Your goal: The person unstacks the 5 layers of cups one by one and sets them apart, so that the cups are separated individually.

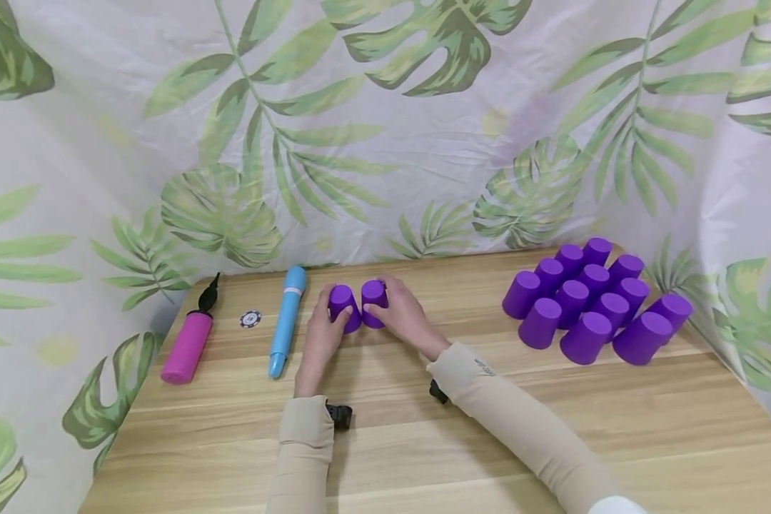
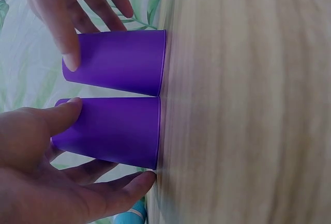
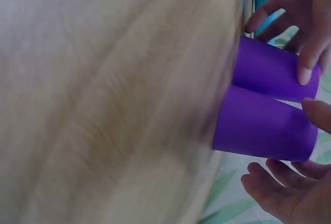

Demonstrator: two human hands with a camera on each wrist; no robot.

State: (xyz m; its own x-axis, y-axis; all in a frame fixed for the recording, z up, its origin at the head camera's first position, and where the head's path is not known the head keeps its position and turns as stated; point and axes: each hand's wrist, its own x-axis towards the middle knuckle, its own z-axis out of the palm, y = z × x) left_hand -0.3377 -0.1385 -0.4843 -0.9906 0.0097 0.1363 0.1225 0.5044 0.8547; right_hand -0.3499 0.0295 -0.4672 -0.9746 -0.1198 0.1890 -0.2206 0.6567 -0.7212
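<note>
Two purple cups stand upside down side by side near the back of the wooden table. My left hand (image 1: 320, 339) holds the left cup (image 1: 343, 296), with the thumb on its near side and the fingers round its outer side. My right hand (image 1: 403, 312) has its thumb against the right cup (image 1: 373, 293) and its fingers round the far side. In the left wrist view, the left cup (image 2: 114, 131) and the right cup (image 2: 124, 61) have their rims nearly touching at the tabletop. Some right-hand fingers (image 3: 261, 185) spread away from the cup wall in the right wrist view.
A light blue marker-like stick (image 1: 285, 325) lies left of my left hand. Beyond it are a poker chip (image 1: 250, 319) and a pink hand pump (image 1: 188, 346) with a black nozzle. Several upside-down purple cups (image 1: 585, 339) cluster at the right. A leaf-patterned cloth (image 1: 417, 164) hangs behind.
</note>
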